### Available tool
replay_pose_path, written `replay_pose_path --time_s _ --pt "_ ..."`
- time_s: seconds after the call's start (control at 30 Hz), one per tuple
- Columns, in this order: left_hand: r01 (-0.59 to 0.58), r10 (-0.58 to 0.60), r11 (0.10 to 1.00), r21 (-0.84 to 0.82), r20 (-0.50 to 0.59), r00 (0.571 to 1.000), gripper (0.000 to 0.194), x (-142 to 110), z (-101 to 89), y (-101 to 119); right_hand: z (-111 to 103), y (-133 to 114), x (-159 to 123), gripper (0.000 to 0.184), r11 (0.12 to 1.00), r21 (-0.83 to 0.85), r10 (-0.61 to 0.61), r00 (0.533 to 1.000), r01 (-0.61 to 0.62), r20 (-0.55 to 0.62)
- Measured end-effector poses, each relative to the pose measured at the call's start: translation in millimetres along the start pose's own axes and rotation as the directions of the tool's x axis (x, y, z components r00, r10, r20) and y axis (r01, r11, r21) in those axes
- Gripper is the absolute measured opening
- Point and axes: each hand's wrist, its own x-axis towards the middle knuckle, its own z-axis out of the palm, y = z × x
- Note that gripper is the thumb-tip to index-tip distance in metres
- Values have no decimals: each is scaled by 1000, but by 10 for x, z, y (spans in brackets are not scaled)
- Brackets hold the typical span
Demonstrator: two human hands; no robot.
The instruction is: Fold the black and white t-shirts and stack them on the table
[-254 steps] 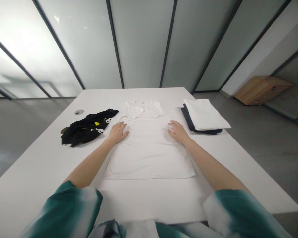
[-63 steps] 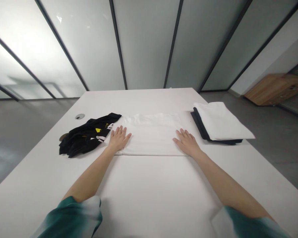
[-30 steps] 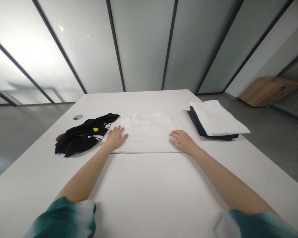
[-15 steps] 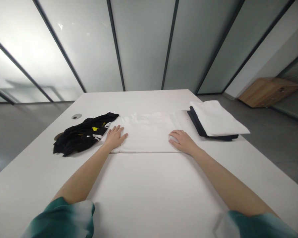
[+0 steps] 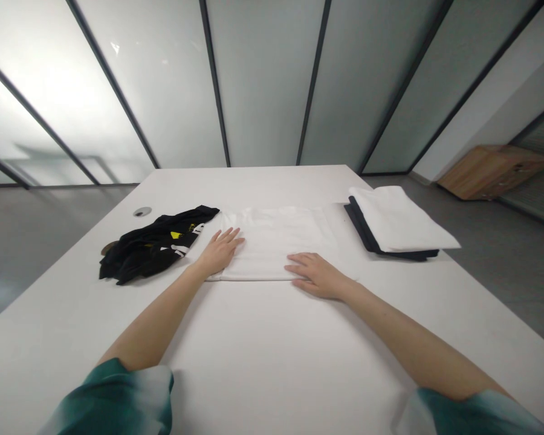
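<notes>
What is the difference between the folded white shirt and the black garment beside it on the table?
The white shirt lies flat in a neat rectangle, while the black garment is bunched in a loose heap. The white shirt looks plain, but the black garment shows yellow and white markings. The left hand rests on the white shirt, not on the black garment. Both lie on the same white table.

sleeves [image 5: 113,402] cut off, black garment print [image 5: 176,237] unreadable
</notes>
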Motion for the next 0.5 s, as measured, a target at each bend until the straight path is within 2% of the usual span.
replay_pose_path --time_s 0.07,0.3,0.4,0.5 --pt "-23 23 1000 -17 37 999 52 5 -8 14 0 38 5 41 1000 -6 30 1000 -30 -3" --pt "-11 11 1000 -14 33 999 44 -44 -123 124 4 300 28 39 995 -8 102 993 -102 -68" --pt "-41 40 999 11 87 995 40 -94 -238 281 17 461 41 41 983 -36 179 980 -182 -82" --pt "-115 116 993 -21 140 983 36 -127 -363 511 9 620 53 43 952 -94 282 955 -290 -89"
